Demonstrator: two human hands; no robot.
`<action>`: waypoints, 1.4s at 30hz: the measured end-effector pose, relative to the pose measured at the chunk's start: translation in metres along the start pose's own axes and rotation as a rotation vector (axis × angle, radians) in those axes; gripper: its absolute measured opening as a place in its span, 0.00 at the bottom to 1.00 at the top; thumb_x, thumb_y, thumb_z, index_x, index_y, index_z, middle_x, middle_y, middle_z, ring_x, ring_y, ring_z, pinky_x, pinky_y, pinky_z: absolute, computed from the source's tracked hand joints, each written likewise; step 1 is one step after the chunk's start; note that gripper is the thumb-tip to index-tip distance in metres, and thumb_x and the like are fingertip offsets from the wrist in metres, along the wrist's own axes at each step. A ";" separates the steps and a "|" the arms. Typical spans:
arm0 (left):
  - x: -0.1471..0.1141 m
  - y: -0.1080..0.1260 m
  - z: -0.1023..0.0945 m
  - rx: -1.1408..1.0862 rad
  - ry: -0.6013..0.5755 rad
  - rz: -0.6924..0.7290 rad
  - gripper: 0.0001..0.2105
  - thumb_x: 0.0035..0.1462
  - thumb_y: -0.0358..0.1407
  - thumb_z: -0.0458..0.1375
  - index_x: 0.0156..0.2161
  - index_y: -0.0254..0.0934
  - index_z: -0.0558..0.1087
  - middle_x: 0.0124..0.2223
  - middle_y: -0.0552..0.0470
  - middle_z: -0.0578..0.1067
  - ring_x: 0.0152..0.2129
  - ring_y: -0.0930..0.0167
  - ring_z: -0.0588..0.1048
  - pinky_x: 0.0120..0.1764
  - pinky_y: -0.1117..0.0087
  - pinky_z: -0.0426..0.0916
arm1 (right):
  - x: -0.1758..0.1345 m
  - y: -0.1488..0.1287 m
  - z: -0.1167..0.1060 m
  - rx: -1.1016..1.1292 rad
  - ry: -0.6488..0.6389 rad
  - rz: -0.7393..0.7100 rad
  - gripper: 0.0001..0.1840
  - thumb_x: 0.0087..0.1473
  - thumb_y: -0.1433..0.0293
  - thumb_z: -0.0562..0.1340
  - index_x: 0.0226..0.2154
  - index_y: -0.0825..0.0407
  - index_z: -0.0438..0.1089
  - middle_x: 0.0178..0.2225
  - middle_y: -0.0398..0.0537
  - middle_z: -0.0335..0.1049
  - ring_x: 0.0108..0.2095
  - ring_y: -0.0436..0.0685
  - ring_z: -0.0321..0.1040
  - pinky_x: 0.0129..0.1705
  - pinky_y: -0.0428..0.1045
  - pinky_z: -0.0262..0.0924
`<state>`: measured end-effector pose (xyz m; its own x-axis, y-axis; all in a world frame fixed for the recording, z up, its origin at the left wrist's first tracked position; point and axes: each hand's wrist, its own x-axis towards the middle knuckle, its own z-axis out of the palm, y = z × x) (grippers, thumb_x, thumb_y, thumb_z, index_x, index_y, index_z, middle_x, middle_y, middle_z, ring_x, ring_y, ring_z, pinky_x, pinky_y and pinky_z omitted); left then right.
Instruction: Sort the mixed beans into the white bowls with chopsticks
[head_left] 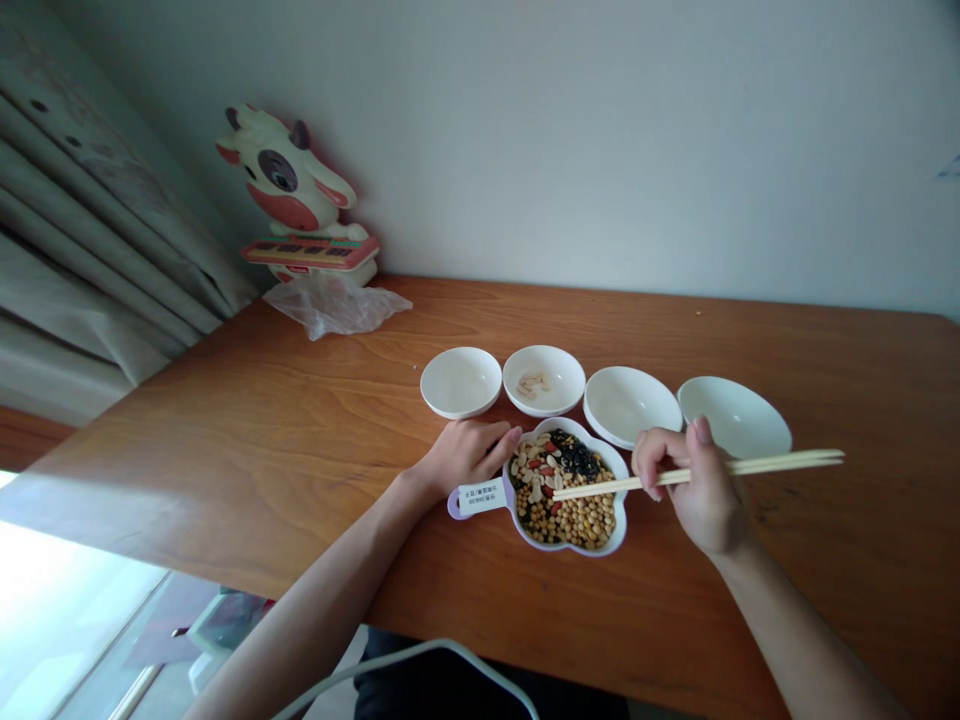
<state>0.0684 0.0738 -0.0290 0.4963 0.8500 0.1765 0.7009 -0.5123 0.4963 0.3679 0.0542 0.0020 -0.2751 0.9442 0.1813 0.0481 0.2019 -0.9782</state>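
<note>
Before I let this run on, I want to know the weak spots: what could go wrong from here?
The chopsticks point into crowded peanuts and beans, so a pinch might slip or catch the wrong piece.
The dish is well filled, with the left hand at its edge; a nudge could spill some.
The right hand is close to the rightmost bowl and might knock it.

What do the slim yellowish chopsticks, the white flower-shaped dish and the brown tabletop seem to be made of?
Slim yellowish chopsticks: probably bamboo or wood, matte, judging by their plain straw colour.
White flower-shaped dish: likely smooth plastic, given its moulded lobes; glazed ceramic is possible.
Brown tabletop: wood or veneer, from its grain, with a slight sheen at left.
</note>
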 end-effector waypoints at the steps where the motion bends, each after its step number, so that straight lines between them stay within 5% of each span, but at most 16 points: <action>1: 0.000 0.000 0.000 -0.015 -0.005 -0.001 0.23 0.76 0.44 0.42 0.29 0.37 0.65 0.27 0.53 0.72 0.24 0.73 0.66 0.31 0.68 0.56 | 0.000 -0.001 -0.001 -0.006 -0.032 0.025 0.42 0.69 0.44 0.38 0.18 0.49 0.68 0.17 0.47 0.58 0.21 0.54 0.56 0.26 0.53 0.49; 7: 0.000 0.001 -0.001 -0.028 -0.012 -0.007 0.23 0.76 0.44 0.42 0.29 0.37 0.64 0.27 0.53 0.71 0.24 0.73 0.66 0.32 0.68 0.57 | 0.000 -0.004 -0.006 -0.050 -0.180 0.067 0.45 0.64 0.38 0.33 0.19 0.49 0.66 0.18 0.47 0.58 0.21 0.54 0.55 0.25 0.53 0.49; 18: 0.000 -0.001 0.000 -0.049 -0.020 -0.001 0.22 0.76 0.44 0.42 0.30 0.37 0.63 0.26 0.54 0.70 0.23 0.74 0.65 0.31 0.69 0.56 | -0.001 0.004 -0.003 -0.110 -0.168 0.035 0.42 0.68 0.43 0.35 0.22 0.50 0.67 0.22 0.46 0.62 0.23 0.54 0.57 0.28 0.52 0.51; 27: 0.000 0.000 0.000 -0.047 -0.016 -0.007 0.22 0.76 0.44 0.43 0.29 0.37 0.63 0.27 0.54 0.70 0.23 0.75 0.65 0.31 0.70 0.56 | -0.004 0.003 -0.008 -0.066 -0.295 -0.004 0.45 0.63 0.37 0.31 0.26 0.49 0.67 0.25 0.46 0.60 0.27 0.56 0.56 0.31 0.53 0.52; 42: 0.000 0.000 -0.002 -0.035 -0.008 0.006 0.22 0.75 0.43 0.43 0.29 0.37 0.64 0.26 0.54 0.70 0.23 0.75 0.65 0.31 0.70 0.57 | -0.002 -0.002 -0.009 -0.160 -0.379 -0.077 0.37 0.69 0.45 0.38 0.26 0.49 0.66 0.26 0.45 0.64 0.29 0.56 0.61 0.36 0.54 0.55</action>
<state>0.0675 0.0741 -0.0277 0.5046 0.8458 0.1732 0.6796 -0.5129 0.5245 0.3765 0.0543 0.0048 -0.6159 0.7683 0.1744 0.1542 0.3346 -0.9296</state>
